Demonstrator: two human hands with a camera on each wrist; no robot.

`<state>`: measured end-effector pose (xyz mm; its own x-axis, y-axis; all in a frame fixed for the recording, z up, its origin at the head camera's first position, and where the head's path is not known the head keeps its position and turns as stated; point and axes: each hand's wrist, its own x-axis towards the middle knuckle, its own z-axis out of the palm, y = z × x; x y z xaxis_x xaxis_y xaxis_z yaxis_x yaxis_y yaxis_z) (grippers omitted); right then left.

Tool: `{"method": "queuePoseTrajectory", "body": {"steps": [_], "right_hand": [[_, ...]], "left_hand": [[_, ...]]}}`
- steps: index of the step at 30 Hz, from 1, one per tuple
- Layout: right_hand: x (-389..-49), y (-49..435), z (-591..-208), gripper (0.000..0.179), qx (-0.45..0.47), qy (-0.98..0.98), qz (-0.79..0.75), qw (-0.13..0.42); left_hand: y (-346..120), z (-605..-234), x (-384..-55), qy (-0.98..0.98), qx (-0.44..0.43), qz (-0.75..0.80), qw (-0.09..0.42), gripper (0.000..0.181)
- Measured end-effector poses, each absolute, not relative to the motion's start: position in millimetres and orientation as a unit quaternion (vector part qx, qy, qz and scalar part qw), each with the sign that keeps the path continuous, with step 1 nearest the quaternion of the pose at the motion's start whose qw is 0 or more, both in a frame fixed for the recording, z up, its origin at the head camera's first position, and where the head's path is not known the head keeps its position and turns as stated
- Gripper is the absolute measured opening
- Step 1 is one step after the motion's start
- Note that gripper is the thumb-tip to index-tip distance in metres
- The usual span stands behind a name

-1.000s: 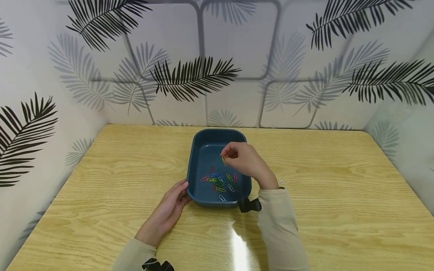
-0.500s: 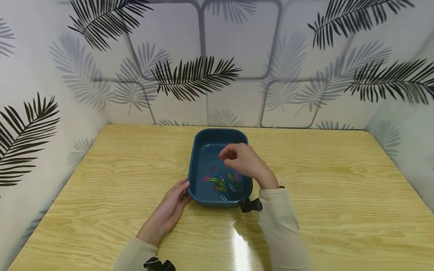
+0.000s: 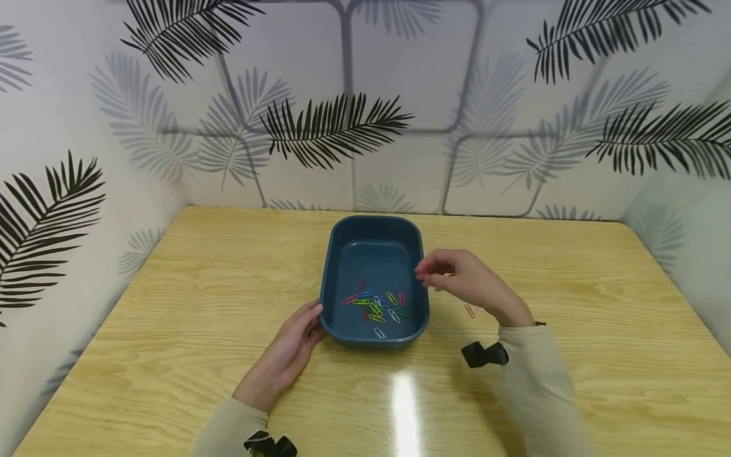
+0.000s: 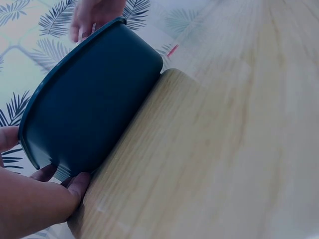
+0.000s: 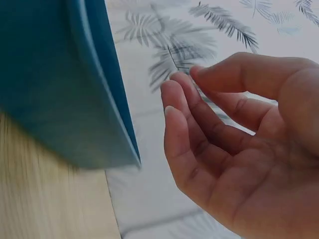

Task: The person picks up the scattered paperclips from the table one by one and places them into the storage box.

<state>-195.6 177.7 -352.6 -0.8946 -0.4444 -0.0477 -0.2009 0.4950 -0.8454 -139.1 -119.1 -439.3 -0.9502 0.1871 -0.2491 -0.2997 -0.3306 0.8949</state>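
A dark blue plastic bin (image 3: pixel 374 343) stands on the table with several coloured paper clips (image 3: pixel 377 308) scattered over its floor, mostly toward the near end. At its near left corner my left hand (image 3: pixel 288 352) holds the bin; in the left wrist view, fingers (image 4: pixel 77 186) are low against its side and another digit is at the rim. My right hand (image 3: pixel 471 282) hovers by the bin's right rim, fingers loosely bent and holding nothing; the right wrist view shows the fingers (image 5: pixel 177 134) apart from the bin wall. A red paper clip (image 3: pixel 469 310) lies on the table below the right hand.
Beside the red clip lies a pale paper clip (image 3: pixel 477 309), partly hidden by the right wrist. The wooden table (image 3: pixel 228 254) meets a leaf-patterned wall covering (image 3: pixel 388 158) at the back. Each wrist wears a black camera mount (image 3: pixel 484 354).
The right hand held a yellow paper clip over the bin, let it drop among the others, then moved right past the rim. The left hand stays on the corner.
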Motion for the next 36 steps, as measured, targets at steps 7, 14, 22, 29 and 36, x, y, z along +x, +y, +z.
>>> {"method": "queuePoseTrajectory", "body": {"steps": [7,14,22,29,36], "right_hand": [[-193.7,214.0,-367.1,0.015,-0.183,0.894,-0.394,0.111],[-195.6,240.1,-380.3,0.016,-0.171,0.919,-0.336,0.111],[-198.5,248.3,-391.5,0.01,-0.177,0.924,-0.316,0.124],[-197.7,249.0,-393.6,0.017,-0.172,0.933,-0.288,0.127],[-197.8,248.2,-396.0,0.023,-0.182,0.936,-0.273,0.127]], "left_hand": [[-119.8,-439.7,-138.3,0.553,-0.067,0.817,0.149,0.042],[-120.1,-442.0,-138.2,0.547,-0.068,0.821,0.15,0.044],[-119.0,-441.6,-138.7,0.546,-0.071,0.821,0.149,0.042],[-117.9,-440.2,-139.4,0.55,-0.065,0.819,0.152,0.044],[-116.2,-439.0,-139.6,0.545,-0.069,0.822,0.149,0.042]]}}
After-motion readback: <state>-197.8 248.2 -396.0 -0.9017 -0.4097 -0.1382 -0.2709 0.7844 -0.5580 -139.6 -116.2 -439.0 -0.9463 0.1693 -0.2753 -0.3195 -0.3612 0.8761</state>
